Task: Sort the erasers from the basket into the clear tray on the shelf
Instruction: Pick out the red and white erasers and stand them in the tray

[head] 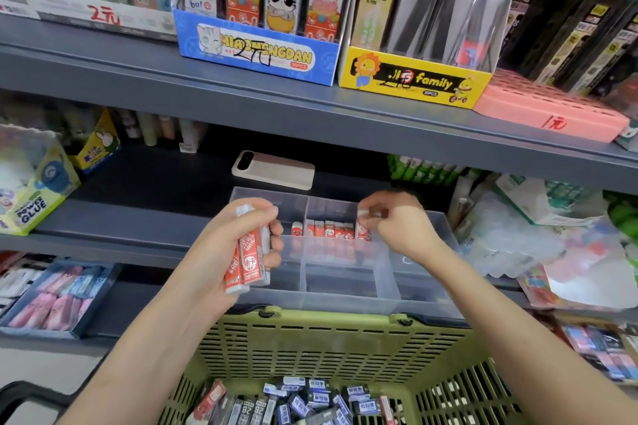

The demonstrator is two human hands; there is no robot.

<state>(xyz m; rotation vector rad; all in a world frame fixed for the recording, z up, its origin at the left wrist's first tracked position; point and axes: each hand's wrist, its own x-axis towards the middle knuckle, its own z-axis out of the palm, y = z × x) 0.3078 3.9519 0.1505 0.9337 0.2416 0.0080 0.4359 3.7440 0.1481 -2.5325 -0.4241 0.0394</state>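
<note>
Head-worn, angled down, seemingly near tray (345, 300).

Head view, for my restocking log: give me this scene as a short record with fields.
left hand: grips a bunch of red erasers
right hand: pinches one eraser at the row's right end
tray: clear, divided; red row stands in a rear compartment
basket: green, in front of the tray, holds loose erasers
phone: on the shelf behind the tray

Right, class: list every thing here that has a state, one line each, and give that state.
clear tray, lidless, a row of upright erasers in one compartment
left hand, grips a bundle of red erasers
right hand, pinches the single eraser at the row's right end
basket, loose erasers in its bottom
phone, lying flat behind the tray, camera side up
</note>
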